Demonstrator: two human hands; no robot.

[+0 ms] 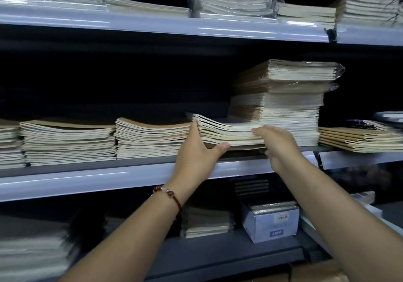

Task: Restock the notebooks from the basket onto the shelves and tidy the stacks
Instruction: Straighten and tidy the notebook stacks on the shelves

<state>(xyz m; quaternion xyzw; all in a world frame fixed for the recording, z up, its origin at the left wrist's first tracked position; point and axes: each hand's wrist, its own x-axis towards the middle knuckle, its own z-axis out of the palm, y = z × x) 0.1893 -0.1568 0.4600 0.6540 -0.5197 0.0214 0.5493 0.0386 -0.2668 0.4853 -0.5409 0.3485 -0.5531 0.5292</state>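
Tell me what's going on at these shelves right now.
A person is handling a small stack of notebooks on the middle shelf. The left hand holds the stack's left end, thumb under it and fingers up its side; the right hand pinches its right front edge. The stack sits between a lower pile on its left and a tall stack on its right, with its front lifted slightly. No basket is in view.

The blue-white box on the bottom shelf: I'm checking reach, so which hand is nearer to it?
Right. The right hand pinches the small notebook stack on the middle shelf almost straight above the box; the left hand holds that stack's left end, farther left.
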